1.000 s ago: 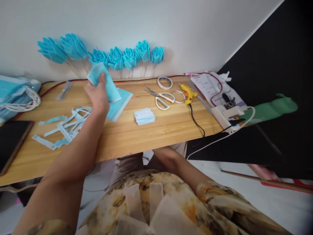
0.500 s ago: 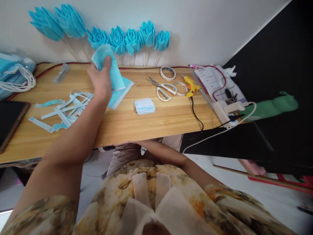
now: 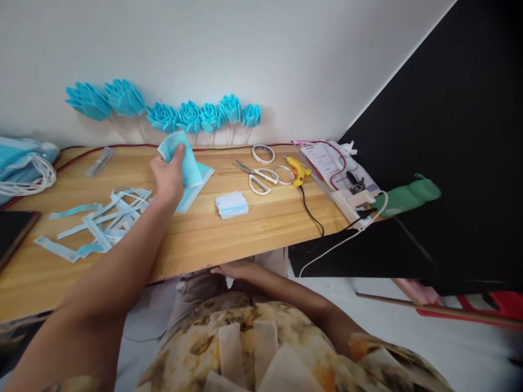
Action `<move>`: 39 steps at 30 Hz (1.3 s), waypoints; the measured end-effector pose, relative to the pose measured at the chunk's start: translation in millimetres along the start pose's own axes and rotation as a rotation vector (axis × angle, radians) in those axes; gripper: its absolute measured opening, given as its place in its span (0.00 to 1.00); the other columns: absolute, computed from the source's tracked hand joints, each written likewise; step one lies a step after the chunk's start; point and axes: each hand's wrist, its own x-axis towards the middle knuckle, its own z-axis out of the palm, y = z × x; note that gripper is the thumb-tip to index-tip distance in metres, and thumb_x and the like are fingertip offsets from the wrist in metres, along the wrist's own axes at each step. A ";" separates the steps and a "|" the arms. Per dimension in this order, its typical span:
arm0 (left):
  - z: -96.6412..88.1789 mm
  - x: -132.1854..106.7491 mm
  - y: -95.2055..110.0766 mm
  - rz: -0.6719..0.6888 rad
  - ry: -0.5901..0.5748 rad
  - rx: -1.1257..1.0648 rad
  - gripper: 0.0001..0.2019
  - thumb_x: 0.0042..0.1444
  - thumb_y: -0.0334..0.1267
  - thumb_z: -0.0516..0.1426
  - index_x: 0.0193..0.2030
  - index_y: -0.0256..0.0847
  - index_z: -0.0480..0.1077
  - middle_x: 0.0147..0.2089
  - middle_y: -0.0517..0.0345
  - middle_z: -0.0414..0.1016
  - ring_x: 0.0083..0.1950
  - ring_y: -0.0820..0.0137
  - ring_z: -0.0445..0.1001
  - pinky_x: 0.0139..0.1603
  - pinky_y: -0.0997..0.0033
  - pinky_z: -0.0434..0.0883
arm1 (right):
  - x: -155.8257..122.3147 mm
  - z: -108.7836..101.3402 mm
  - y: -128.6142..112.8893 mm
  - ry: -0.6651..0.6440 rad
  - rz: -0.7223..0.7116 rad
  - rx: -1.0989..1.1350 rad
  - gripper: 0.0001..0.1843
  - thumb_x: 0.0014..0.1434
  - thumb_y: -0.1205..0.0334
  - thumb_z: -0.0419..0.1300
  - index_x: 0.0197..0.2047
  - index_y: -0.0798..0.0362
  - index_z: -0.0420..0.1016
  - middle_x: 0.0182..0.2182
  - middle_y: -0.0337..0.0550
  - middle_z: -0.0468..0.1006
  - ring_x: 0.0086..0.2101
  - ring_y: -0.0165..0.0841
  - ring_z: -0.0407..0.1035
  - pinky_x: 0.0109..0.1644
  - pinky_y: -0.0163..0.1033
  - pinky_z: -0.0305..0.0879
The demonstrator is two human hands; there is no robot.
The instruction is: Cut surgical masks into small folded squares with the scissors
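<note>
My left hand (image 3: pixel 169 173) is closed on a light blue face mask sheet (image 3: pixel 189 163), thumb on top, holding it above the table. Under it lies another blue mask sheet (image 3: pixel 200 185), flat on the wood. My right hand (image 3: pixel 233 269) rests on my lap at the table's front edge, partly hidden, its visible fingers stretched out and holding nothing. A stack of small cut mask pieces (image 3: pixel 231 205) lies to the right of the sheets. Left of my forearm is a loose pile of cut strips (image 3: pixel 100 223). White-handled scissors (image 3: pixel 259 179) lie farther right with blades apart.
Blue flowers on sticks (image 3: pixel 190 117) lean against the wall. A yellow glue gun (image 3: pixel 299 171), a tape roll (image 3: pixel 263 154) and a wire coil (image 3: pixel 285 175) lie at right, near a power strip (image 3: pixel 353 206). A bagged mask bundle (image 3: pixel 26 169) and dark tablet-like object (image 3: pixel 14 231) are at left.
The view has tilted up, so the table and flowers sit lower in the picture. My left hand still holds the mask sheet in the same place. More of my right hand shows.
</note>
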 end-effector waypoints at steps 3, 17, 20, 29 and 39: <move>0.5 -1.1 -1.0 -0.017 -0.001 -0.040 0.17 0.47 0.47 0.71 0.27 0.40 0.71 0.25 0.66 0.67 0.27 0.76 0.61 0.27 0.72 0.63 | -33.3 -13.7 -6.4 -0.228 0.019 -0.049 0.23 0.65 0.50 0.64 0.61 0.45 0.79 0.55 0.48 0.83 0.53 0.45 0.79 0.56 0.43 0.73; -2.0 8.5 10.8 -0.014 0.092 -0.073 0.16 0.50 0.49 0.70 0.32 0.41 0.73 0.30 0.62 0.73 0.33 0.71 0.71 0.35 0.72 0.69 | -2.2 -202.5 40.2 0.575 0.413 -0.727 0.20 0.70 0.57 0.55 0.58 0.58 0.76 0.53 0.62 0.81 0.51 0.49 0.75 0.52 0.45 0.65; -3.7 11.8 11.6 -0.052 0.119 -0.156 0.19 0.47 0.51 0.70 0.35 0.39 0.74 0.32 0.60 0.73 0.32 0.74 0.69 0.34 0.73 0.68 | 15.9 -205.8 47.8 0.488 0.481 -0.883 0.22 0.72 0.54 0.53 0.59 0.61 0.74 0.51 0.66 0.81 0.51 0.51 0.75 0.50 0.45 0.64; -6.2 13.5 15.9 -0.176 0.185 -0.228 0.22 0.45 0.53 0.71 0.34 0.38 0.70 0.27 0.65 0.67 0.27 0.76 0.65 0.28 0.75 0.64 | 12.7 -198.0 38.9 0.426 0.486 -1.017 0.24 0.72 0.51 0.51 0.61 0.58 0.73 0.46 0.64 0.82 0.49 0.51 0.76 0.48 0.45 0.64; -6.1 12.7 18.7 -0.189 0.191 -0.219 0.21 0.51 0.52 0.70 0.30 0.40 0.66 0.24 0.65 0.63 0.24 0.76 0.64 0.24 0.75 0.62 | 17.6 -224.4 42.8 0.669 0.247 0.201 0.35 0.56 0.51 0.67 0.65 0.51 0.69 0.42 0.46 0.81 0.39 0.37 0.77 0.43 0.41 0.71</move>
